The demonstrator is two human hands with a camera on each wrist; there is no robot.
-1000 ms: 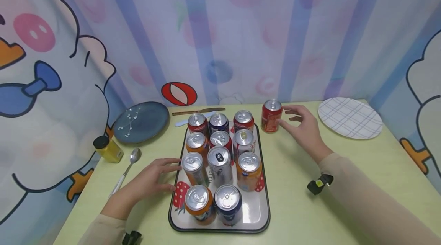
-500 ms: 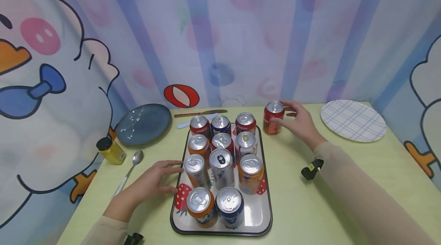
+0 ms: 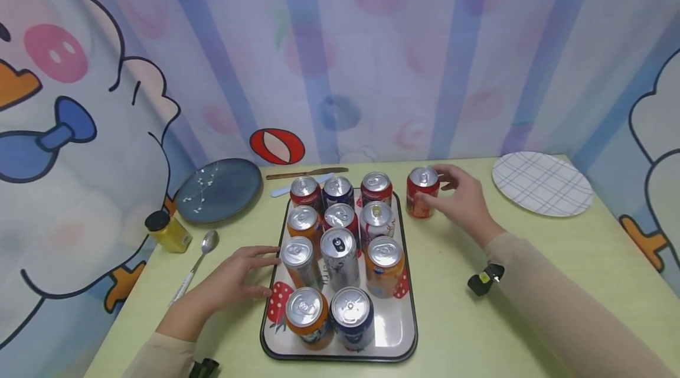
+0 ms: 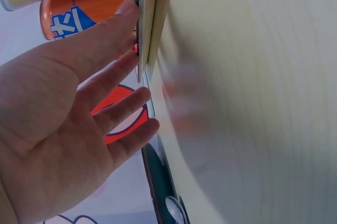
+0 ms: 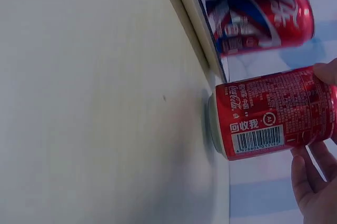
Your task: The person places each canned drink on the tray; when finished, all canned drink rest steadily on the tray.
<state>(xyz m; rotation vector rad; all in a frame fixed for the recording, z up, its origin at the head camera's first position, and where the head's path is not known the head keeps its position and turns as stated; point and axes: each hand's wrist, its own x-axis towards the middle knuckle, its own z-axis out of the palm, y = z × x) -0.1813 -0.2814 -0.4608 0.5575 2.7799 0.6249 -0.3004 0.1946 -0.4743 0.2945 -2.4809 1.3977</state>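
Note:
My right hand (image 3: 461,199) holds a red Coca-Cola can (image 3: 421,196) upright beside the tray's back right corner, thumb in front and fingers behind. In the right wrist view, the barcode side of that can (image 5: 274,113) shows; its base is at or very near the tabletop. My left hand (image 3: 234,279) is at the left rim of the tray (image 3: 390,339), its fingers fairly straight. In the left wrist view, the left hand's thumb and index finger reach the tray's edge (image 4: 150,23). Several upright drink cans, including an orange one (image 3: 307,314), stand on the tray.
Left of the tray are a dark blue plate (image 3: 220,192), a yellow bottle (image 3: 172,235) with a black cap and a spoon (image 3: 208,243). Behind it lies a wooden-handled knife (image 3: 287,175). A white checked plate (image 3: 542,183) sits at the back right.
My right hand has brought the Coca-Cola can slightly toward me, alongside the tray's right edge. The left hand has stayed by the tray's left rim.

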